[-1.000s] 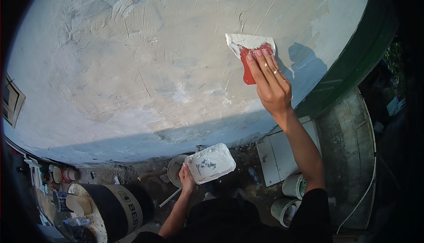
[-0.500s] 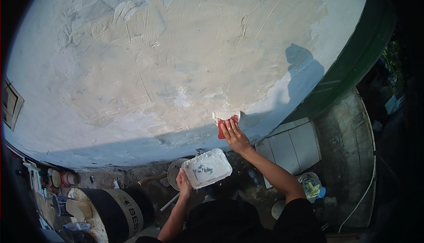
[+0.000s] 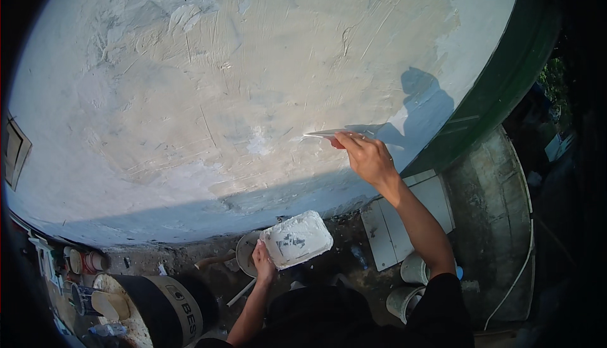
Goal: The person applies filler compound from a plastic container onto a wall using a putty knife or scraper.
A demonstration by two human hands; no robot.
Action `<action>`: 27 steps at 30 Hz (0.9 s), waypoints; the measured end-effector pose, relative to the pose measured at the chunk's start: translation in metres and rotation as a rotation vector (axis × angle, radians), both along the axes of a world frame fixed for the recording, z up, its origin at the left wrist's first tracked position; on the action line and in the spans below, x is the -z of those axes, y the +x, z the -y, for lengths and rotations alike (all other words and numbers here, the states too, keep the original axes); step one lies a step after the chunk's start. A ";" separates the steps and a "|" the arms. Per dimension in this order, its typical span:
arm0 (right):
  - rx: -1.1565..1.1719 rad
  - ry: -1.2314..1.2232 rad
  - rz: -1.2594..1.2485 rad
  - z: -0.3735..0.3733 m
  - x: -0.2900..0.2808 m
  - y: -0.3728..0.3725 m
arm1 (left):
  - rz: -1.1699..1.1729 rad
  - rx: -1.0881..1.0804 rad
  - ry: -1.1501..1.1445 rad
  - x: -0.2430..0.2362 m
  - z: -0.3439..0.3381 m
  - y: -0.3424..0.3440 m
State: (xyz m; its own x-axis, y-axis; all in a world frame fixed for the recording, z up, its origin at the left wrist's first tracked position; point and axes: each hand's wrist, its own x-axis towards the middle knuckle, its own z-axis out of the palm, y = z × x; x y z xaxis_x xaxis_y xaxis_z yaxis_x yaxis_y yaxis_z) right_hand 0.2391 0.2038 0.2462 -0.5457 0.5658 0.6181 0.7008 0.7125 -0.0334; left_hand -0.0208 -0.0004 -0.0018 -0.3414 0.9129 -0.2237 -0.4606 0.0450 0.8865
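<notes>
My right hand (image 3: 372,158) grips a putty knife (image 3: 324,134) by its red handle, its wide blade seen nearly edge-on. The blade's left end is at the patchy cream and white wall (image 3: 253,82); whether the whole edge touches cannot be told. My left hand (image 3: 263,262) clasps the left rim of a shallow white tray (image 3: 316,256), fingers closed on its side. White paste coats the tray's walls and floor, with grey bare spots in the middle. The tray is held low, near the foot of the wall.
A dark drum (image 3: 171,310) stands at lower left, with a beige scoop-like container (image 3: 110,305) on top. Pale tiles (image 3: 398,221) lean by the wall's foot. Two buckets (image 3: 404,302) stand beside my right arm. A green band (image 3: 487,89) borders the wall at right.
My right hand has moved up and slightly right with the putty knife, turning its blade from flat-facing to edge-on. The left hand and tray have barely moved.
</notes>
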 end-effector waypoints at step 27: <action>0.133 0.008 0.078 0.042 0.170 -0.004 | 0.037 -0.032 -0.029 -0.007 0.002 -0.017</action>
